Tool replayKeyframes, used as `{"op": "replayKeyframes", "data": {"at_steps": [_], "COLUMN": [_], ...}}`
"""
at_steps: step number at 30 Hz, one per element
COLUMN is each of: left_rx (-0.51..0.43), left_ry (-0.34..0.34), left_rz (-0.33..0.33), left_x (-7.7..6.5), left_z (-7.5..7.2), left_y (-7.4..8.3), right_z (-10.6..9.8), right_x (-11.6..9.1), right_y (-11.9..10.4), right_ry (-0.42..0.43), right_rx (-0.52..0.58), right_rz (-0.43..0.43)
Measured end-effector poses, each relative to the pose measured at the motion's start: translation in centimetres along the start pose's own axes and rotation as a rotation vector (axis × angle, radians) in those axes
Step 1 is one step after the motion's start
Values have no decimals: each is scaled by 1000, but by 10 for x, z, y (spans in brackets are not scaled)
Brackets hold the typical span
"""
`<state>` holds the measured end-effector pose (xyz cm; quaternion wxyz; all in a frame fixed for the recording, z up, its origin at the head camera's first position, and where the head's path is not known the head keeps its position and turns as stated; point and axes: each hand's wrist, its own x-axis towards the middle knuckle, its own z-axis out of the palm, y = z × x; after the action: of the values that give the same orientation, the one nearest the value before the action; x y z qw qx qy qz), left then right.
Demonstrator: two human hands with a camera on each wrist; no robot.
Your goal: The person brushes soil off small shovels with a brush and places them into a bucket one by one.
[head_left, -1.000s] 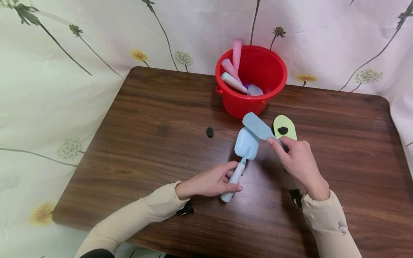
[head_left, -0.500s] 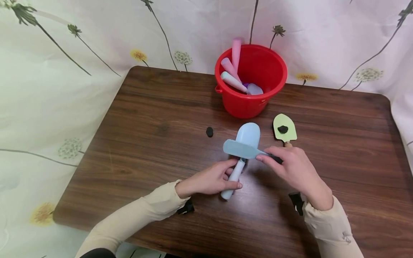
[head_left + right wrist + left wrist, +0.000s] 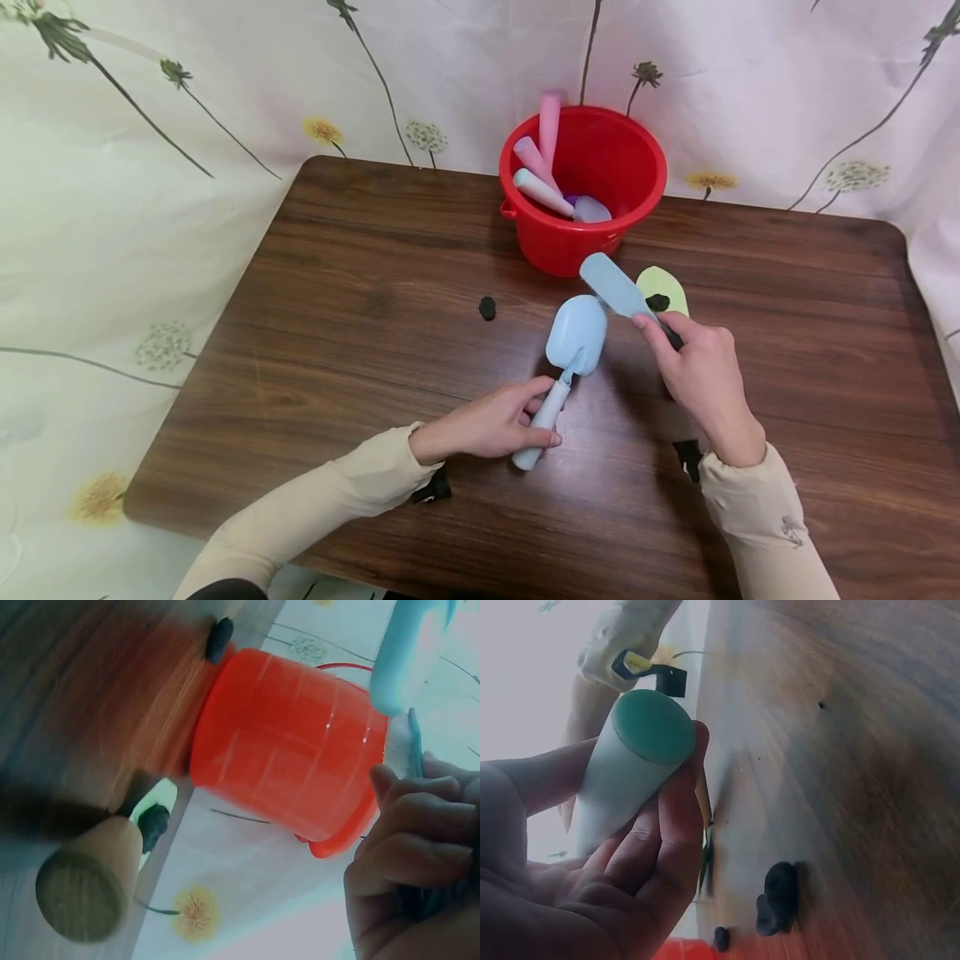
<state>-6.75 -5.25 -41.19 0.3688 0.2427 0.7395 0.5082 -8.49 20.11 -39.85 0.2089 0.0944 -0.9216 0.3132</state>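
My left hand (image 3: 483, 421) grips the pale handle of a light blue hand trowel (image 3: 576, 329) above the table, its scoop pointing away. In the left wrist view that handle (image 3: 626, 776) shows a green end cap, with fingers curled round it. My right hand (image 3: 708, 375) pinches the dark handle of a flat, light blue, spatula-like tool (image 3: 611, 283). Its blade hovers just beyond the trowel's upper right edge; whether they touch I cannot tell. Partly hidden behind this hand lies a pale green trowel (image 3: 670, 285) bearing a black lump (image 3: 657, 302); its wooden handle (image 3: 86, 881) shows in the right wrist view.
A red bucket (image 3: 562, 250) stands at the table's back, with pink and white handles (image 3: 542, 193) leaning inside. One black lump (image 3: 487, 308) lies left of the trowel on the brown wooden table (image 3: 337, 333). Flower-patterned cloth (image 3: 465, 75) hangs behind.
The flat blue tool swept back across the trowel's neck half a second ago, then moved forward and right past its scoop. The trowel's scoop tipped up and back down; the left hand stays in place.
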Motion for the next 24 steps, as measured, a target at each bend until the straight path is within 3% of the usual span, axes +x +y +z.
{"op": "replayKeyframes", "data": {"at_steps": [4, 9, 14, 19, 24], "left_rx": [-16, -85, -132, -159, -150], "left_ry": [12, 3, -14, -26, -41], "left_rz": [0, -14, -22, -40, -31], "left_x": [3, 6, 5, 3, 0], "left_z": [-1, -3, -4, -5, -5], "left_y": [1, 4, 5, 6, 8], "right_z": [-1, -1, -2, -3, 1], "right_x": [-5, -10, -11, -8, -4], "right_y": [-5, -13, -15, -11, -1], "right_ry": [-82, -199, -223, -188, -62], "right_rx": [60, 111, 115, 146, 171], "right_rz": [-28, -221, -347, -352, -224]}}
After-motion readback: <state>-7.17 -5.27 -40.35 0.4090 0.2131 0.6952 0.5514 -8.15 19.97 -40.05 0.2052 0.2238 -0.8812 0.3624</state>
